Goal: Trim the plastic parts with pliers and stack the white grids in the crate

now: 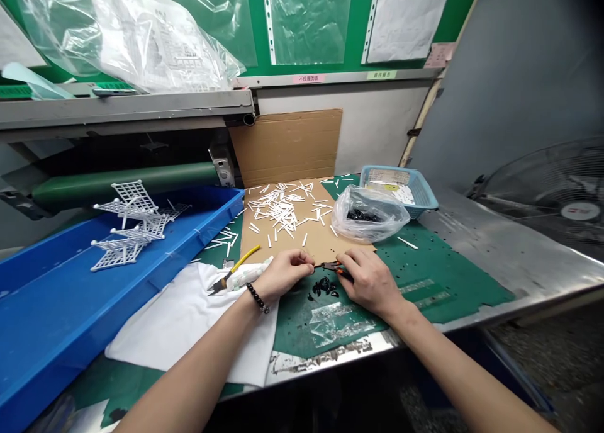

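The right hand (370, 281) has its fingers wrapped around small dark pliers (330, 266), whose long axis runs crosswise, nose pointing toward the left hand (287, 270). The left fingers are narrowed to a pinch right by that nose (what sits between them is too small to tell). Just below the pliers, on the near side, lies a loose heap of black pieces (323, 286) on the green mat (465, 279), nearer the right hand than the left.

Further out, white sticks (280, 209) scatter over a cardboard sheet (257, 247); a clear bag (377, 231) with more black pieces stands beside a blue basket (427, 197). Yellow-handled cutters (245, 255) lie left of the left hand, by a white cloth (184, 320).

Beyond the worktop (486, 235), a pink label (308, 78) reads 不良履历表; the green label (382, 75) beside it is too small to read surely.
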Motion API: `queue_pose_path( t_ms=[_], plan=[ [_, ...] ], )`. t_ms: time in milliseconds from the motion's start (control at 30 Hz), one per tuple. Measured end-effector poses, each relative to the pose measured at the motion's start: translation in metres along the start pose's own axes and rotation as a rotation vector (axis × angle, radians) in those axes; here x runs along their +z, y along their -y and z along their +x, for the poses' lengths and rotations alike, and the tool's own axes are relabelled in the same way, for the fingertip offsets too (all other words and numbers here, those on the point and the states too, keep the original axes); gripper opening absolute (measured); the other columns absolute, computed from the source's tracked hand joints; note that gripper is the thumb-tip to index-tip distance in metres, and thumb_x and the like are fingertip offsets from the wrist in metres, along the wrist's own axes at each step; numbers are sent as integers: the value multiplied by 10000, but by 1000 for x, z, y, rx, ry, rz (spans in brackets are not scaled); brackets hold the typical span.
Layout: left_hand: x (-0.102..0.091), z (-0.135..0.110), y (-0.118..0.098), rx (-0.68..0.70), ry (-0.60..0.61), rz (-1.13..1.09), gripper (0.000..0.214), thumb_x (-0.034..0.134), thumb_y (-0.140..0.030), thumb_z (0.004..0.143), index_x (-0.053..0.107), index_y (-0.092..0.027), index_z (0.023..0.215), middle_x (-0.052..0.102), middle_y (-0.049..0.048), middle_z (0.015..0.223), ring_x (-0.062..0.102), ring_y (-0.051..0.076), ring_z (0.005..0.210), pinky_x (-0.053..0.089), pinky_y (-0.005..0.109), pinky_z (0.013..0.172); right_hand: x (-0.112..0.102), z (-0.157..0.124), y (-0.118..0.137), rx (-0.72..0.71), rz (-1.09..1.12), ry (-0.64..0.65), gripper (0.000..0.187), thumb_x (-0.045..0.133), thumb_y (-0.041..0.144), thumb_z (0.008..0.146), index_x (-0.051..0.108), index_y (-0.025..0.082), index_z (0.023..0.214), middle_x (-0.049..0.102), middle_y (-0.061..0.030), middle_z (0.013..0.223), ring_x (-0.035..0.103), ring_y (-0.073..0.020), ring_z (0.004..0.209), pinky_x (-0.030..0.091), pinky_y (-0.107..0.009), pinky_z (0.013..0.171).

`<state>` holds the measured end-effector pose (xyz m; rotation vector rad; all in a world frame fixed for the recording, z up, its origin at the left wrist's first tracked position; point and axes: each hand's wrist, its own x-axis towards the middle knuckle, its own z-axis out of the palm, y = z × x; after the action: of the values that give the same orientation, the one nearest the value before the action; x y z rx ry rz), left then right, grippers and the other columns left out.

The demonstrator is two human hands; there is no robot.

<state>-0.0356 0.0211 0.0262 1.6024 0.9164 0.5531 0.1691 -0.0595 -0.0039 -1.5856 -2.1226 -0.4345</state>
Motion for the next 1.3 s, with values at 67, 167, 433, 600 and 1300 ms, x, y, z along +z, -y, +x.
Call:
queue_pose_path(
  t_ms=[67, 167, 433, 600, 1300],
  plan=[
    [0, 2, 0, -11, -22, -93, 234, 705, -316, 670, 675, -138, 819, 637, 16, 751, 509, 113, 645, 374, 238, 608, -1, 1, 1, -11, -11, -2, 180, 544, 220, 869, 606, 148, 1023, 571, -93, 958, 496, -255, 889, 376, -351, 806],
    [0, 3, -1, -28, -5, -184, 276, 748, -340, 659, 704, -133, 837, 648, 20, 740, 504, 113, 649, 374, 245, 629, -1, 0, 0, -9, -29, 13, 200, 552, 226, 865, 607, 149, 1041, 571, -97, 969, 492, -259, 895, 376, -358, 811],
    [2, 0, -5, -76, 23, -214, 286, 776, -338, 640, 719, -128, 825, 647, 13, 708, 482, 99, 622, 345, 238, 595, -1, 0, 0, -25, -27, 32, 193, 539, 229, 873, 614, 155, 1034, 568, -95, 955, 486, -250, 877, 369, -351, 795],
    [4, 0, -6, -94, 28, -238, 281, 787, -334, 616, 720, -124, 789, 649, 20, 705, 463, 90, 600, 320, 234, 558, -2, 2, 1, -55, -51, 31, 195, 538, 239, 877, 616, 155, 1035, 567, -98, 944, 471, -250, 858, 357, -352, 781],
    [0, 2, -3, -226, 131, -558, 154, 691, -184, 620, 675, -114, 756, 619, 42, 742, 470, 75, 606, 317, 203, 532, 1, -2, 0, 23, -127, -67, 192, 509, 307, 927, 597, 171, 824, 550, -63, 783, 485, -214, 769, 329, -318, 710]
  ],
)
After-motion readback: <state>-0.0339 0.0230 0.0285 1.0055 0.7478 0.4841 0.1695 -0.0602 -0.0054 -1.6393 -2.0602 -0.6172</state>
